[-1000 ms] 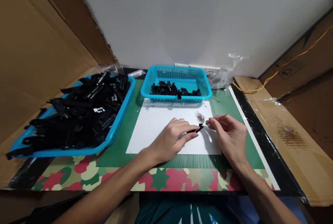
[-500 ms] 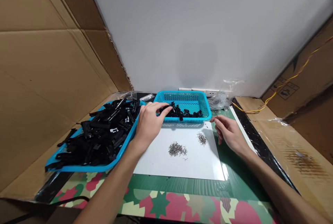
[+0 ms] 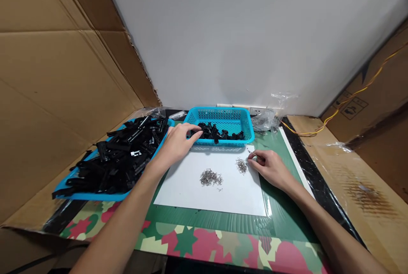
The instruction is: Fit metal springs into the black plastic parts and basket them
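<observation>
My left hand [image 3: 180, 141] is over the front left corner of a blue basket [image 3: 251, 131]. Its thumb and index finger come together by the small black parts [image 3: 212, 131] inside; what they pinch cannot be made out. My right hand [image 3: 270, 165] is closed on a thin metal tool [image 3: 252, 153], whose tip points up and left. Just left of those fingers, a small pile of tiny metal pieces [image 3: 241, 165] lies on a white sheet [image 3: 188, 199]. A larger pile of such metal pieces [image 3: 209, 177] lies nearer the middle.
A blue tray [image 3: 95, 196] heaped with black plastic parts [image 3: 124, 159] stands at the left. Cardboard [image 3: 57, 74] walls both sides. Behind the basket are a power strip [image 3: 256, 111] and clear plastic wrap [image 3: 266, 120]. A yellow cable [image 3: 330, 117] runs down at the right.
My right hand has moved left and down, bringing the tool beside the smaller pile. My left hand has shifted slightly left at the basket. The view has shifted a little.
</observation>
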The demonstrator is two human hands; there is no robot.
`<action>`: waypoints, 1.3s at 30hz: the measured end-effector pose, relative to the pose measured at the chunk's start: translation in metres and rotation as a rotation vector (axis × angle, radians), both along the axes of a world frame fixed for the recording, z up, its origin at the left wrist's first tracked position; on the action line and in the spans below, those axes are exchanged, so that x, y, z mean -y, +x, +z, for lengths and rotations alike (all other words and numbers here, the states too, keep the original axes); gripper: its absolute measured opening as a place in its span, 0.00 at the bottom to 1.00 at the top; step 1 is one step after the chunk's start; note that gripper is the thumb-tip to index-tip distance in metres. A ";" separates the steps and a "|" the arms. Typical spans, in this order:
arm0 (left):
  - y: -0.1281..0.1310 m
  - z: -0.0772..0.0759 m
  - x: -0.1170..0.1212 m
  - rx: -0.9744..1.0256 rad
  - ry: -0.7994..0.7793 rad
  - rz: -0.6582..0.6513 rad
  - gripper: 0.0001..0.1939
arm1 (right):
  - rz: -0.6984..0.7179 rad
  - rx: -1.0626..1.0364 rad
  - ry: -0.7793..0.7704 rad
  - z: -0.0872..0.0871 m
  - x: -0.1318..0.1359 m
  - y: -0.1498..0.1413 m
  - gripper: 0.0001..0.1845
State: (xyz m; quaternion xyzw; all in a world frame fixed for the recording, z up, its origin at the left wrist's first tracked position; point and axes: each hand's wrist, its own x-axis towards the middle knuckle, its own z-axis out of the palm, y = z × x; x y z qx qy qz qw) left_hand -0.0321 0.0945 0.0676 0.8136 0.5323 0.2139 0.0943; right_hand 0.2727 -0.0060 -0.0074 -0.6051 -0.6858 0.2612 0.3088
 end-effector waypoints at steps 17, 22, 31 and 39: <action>-0.138 0.038 0.044 -0.196 -0.092 0.440 0.14 | 0.094 0.094 -0.127 -0.018 0.006 0.007 0.17; -0.134 0.024 0.046 -0.255 -0.088 0.454 0.20 | 0.085 -0.017 -0.151 -0.017 0.006 0.007 0.15; -0.124 0.025 0.038 -0.421 0.124 0.672 0.16 | 0.055 -0.337 -0.189 -0.012 0.009 0.010 0.21; -0.137 0.026 0.024 -0.500 0.032 0.618 0.16 | 0.018 -0.477 -0.122 -0.008 0.008 0.012 0.28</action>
